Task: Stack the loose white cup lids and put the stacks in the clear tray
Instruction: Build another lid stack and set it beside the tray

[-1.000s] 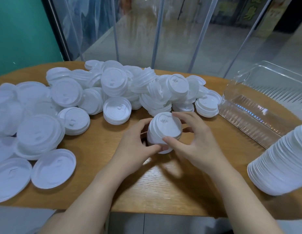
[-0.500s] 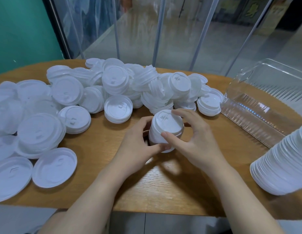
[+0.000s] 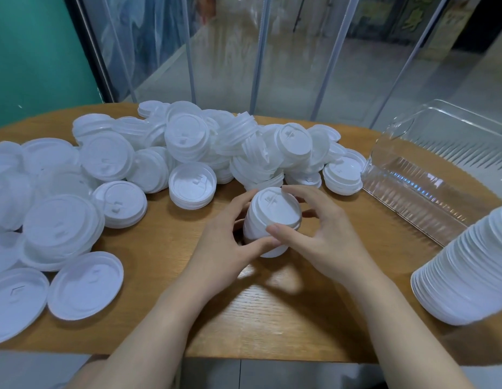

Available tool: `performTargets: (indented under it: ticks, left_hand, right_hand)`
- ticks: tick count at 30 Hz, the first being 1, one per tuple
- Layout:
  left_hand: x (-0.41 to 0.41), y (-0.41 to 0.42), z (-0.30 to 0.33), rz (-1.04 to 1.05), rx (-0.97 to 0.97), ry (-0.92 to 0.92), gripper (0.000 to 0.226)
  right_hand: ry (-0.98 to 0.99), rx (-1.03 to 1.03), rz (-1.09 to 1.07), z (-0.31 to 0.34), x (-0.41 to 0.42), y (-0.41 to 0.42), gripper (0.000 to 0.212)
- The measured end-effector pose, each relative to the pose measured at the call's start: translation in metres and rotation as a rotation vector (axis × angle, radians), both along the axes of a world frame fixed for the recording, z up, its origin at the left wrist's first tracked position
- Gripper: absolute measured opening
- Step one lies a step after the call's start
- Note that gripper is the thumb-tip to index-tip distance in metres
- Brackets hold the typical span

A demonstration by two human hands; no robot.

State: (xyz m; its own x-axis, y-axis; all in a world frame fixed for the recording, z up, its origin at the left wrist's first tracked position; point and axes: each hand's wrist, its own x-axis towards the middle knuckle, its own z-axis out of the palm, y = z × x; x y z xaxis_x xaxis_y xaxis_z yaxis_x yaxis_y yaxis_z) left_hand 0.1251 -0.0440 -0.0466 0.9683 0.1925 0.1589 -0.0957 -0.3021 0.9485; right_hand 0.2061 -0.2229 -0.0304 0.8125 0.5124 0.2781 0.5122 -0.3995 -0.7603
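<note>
A short stack of white cup lids [image 3: 272, 217] stands on the wooden table [image 3: 165, 248] in front of me. My left hand [image 3: 227, 242] grips its left side and my right hand [image 3: 320, 234] grips its right side, thumbs at the near edge. Behind it a big heap of loose white lids [image 3: 205, 147] spreads across the table's left and middle. The clear tray [image 3: 429, 175] sits at the right, with no lids visible inside. A long stack of lids [image 3: 474, 265] lies on its side at the right edge.
Larger flat lids [image 3: 84, 284] lie near the table's front left edge. Behind the table are a glass partition [image 3: 272, 51] with metal posts and a green wall [image 3: 33, 51]. Bare wood shows between my forearms and the front edge.
Both hands keep hold of the short stack; my right fingers have shifted slightly round it. The stack stays at the same spot on the table.
</note>
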Motion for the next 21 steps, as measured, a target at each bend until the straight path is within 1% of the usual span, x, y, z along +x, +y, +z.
performTargets:
  ticks: [2,4,6,8,11,13,16,21]
  left_hand:
    - [0.000,0.000,0.000,0.004,-0.009,-0.005,0.068]
    - [0.001,0.000,-0.003,0.007,-0.011,-0.001,0.069]
    - [0.001,-0.001,-0.003,0.007,-0.006,0.002,0.072]
    - [0.001,-0.002,-0.002,0.009,0.016,0.000,0.076]
    - [0.001,-0.003,-0.001,0.014,0.031,-0.002,0.076]
    - [0.002,-0.002,-0.002,0.017,0.028,-0.003,0.072]
    - [0.002,-0.001,-0.003,0.019,0.030,0.002,0.068]
    - [0.002,0.001,-0.006,0.023,0.032,0.024,0.069]
  right_hand:
    - [0.022,0.068,-0.032,0.002,0.004,-0.003,0.057]
    - [0.044,0.144,-0.112,0.003,0.013,-0.007,0.046]
    - [0.077,0.191,-0.184,0.006,0.024,-0.014,0.041]
    - [0.111,0.159,-0.181,0.006,0.032,-0.022,0.046]
    - [0.192,0.032,-0.020,0.006,0.030,-0.026,0.065]
    - [0.188,-0.042,0.059,0.004,0.025,-0.023,0.072]
    - [0.124,-0.073,0.093,0.003,0.021,-0.016,0.068]
    - [0.090,-0.016,0.045,0.004,0.020,-0.011,0.068]
